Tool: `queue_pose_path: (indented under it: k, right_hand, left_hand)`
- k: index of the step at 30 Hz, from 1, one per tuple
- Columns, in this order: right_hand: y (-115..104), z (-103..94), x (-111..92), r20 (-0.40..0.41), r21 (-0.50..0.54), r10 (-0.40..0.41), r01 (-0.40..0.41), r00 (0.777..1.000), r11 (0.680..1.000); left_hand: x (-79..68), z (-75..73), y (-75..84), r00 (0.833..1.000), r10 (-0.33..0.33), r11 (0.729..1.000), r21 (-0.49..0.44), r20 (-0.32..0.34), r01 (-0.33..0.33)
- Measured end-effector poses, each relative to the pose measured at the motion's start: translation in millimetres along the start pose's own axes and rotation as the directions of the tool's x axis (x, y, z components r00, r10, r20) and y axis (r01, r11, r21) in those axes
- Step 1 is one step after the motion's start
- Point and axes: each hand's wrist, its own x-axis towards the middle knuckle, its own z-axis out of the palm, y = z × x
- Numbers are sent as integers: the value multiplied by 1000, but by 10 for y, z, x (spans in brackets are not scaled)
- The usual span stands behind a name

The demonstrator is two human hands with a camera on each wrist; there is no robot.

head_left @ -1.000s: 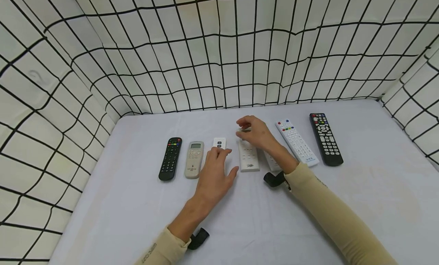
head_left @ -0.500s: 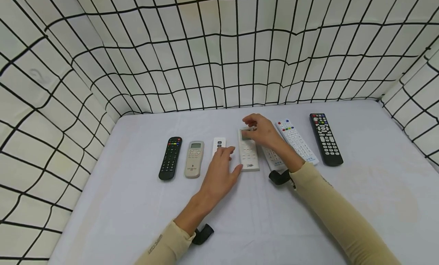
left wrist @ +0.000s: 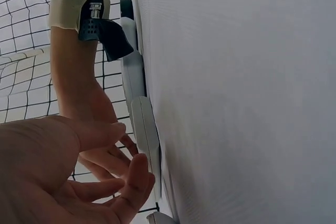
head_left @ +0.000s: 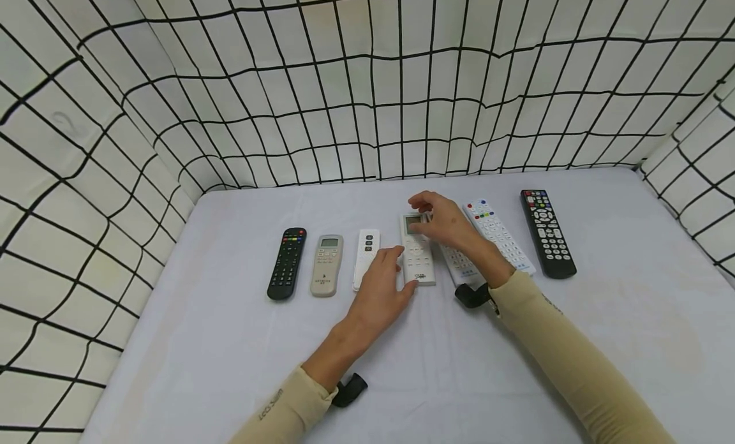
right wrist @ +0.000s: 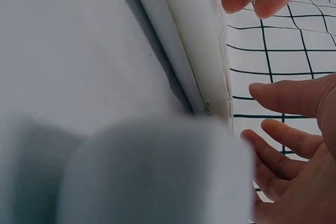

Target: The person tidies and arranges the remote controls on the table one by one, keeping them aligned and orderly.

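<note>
In the head view, a white air conditioner remote (head_left: 417, 256) with a small screen lies between my two hands. My left hand (head_left: 380, 291) is at its lower left edge, thumb by the bottom corner. My right hand (head_left: 445, 222) hovers over its upper right side, thumb overlapping the screen. In the left wrist view, the left hand (left wrist: 58, 171) has its fingers loosely bent near the remote's side (left wrist: 145, 127). The right wrist view shows the right hand (right wrist: 299, 156) with thumb and fingers spread, holding nothing.
To the left lie a slim white remote (head_left: 364, 262), a beige remote (head_left: 326, 265) and a black remote (head_left: 287, 263). On the right are two white button remotes (head_left: 498, 233), one partly under the right forearm, and another black remote (head_left: 548, 233). Black netting (head_left: 373, 106) surrounds the white table (head_left: 471, 361).
My left hand has moved right, from the slim white remote to the air conditioner remote, uncovering the slim one. My right hand has shifted slightly right, showing more of the screen.
</note>
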Motion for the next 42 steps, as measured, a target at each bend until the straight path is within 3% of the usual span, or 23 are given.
queue_pose_path:
  k: [10,23,29,42]
  right_hand:
    - [8,-11,17,45,-101,-57,61,997,993]
    - [29,-33,14,98,-195,-48,67,994,979]
    - [35,-32,4,103,-195,-55,74,993,978]
    - [65,-55,2,57,-139,-56,63,997,988]
  left_hand:
    - [37,62,19,999,7,1000,10,34,-8]
    - [95,84,8,1000,-4,999,53,20,3]
    - [110,96,-4,999,-14,998,63,31,12]
    - [46,65,6,1000,8,1000,-9,29,-8]
